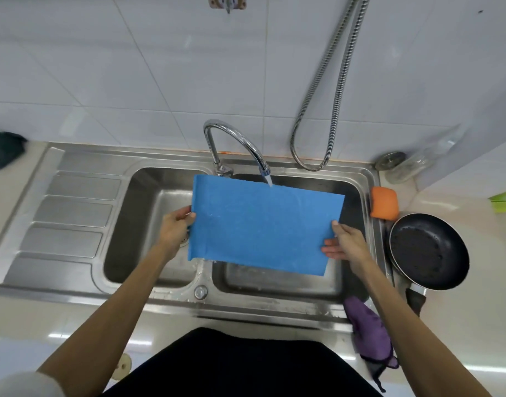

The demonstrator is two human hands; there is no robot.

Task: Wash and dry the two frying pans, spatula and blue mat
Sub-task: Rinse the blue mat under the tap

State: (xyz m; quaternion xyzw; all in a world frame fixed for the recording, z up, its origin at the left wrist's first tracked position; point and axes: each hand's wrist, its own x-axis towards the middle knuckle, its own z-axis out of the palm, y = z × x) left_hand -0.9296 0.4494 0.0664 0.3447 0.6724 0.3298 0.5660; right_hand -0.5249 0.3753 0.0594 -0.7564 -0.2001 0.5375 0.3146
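Observation:
I hold the blue mat [263, 224] flat and slightly tilted over the double sink [171, 299], under the running faucet [240, 144]. Water lands on the mat's far edge. My left hand [175, 227] grips the mat's left edge, thumb on top. At the mat's right edge my right hand [343, 243] pinches it, thumb above and fingers beneath. A black frying pan [429, 250] rests on the counter right of the sink, stacked on what looks like a second pan; only that one's rim shows. No spatula is in sight.
An orange sponge [384, 202] lies at the sink's right rim. A purple cloth [369, 330] hangs over the front edge. A drainboard [68, 219] spreads to the left, with a dark cloth [4, 150] beyond it. A metal hose [329, 110] and a glass jar [418, 161] are at the back right.

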